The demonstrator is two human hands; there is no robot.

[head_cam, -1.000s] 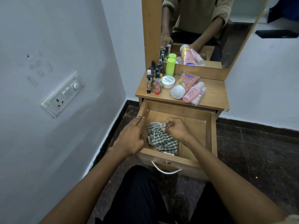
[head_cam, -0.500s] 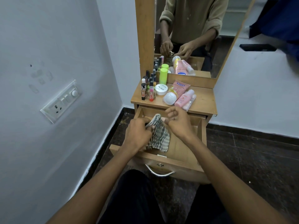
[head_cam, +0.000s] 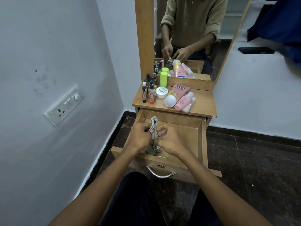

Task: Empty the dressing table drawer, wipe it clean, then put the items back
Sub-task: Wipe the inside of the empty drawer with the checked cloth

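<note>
Pale walls, wooden bench [head_cam: 203, 103] crowded with cosmetics [head_cam: 177, 98] — drawer [head_cam: 187, 128] emptied, both hands' grip, left hand [head_cam: 140, 136] and right hand [head_cam: 169, 139], clamped on cloth [head_cam: 154, 128]; restocking remains.

Forearms bare from wrist to frame edge; left hand [head_cam: 140, 136] and right hand [head_cam: 169, 139] without gloves or rings; no watch or band visible at either wrist. Trousers [head_cam: 138, 201] dark, plain. Mirror [head_cam: 195, 38] reflection: olive-khaki long-sleeved top, ribbed cuffs pushed up the forearms; open collar at neck.
</note>
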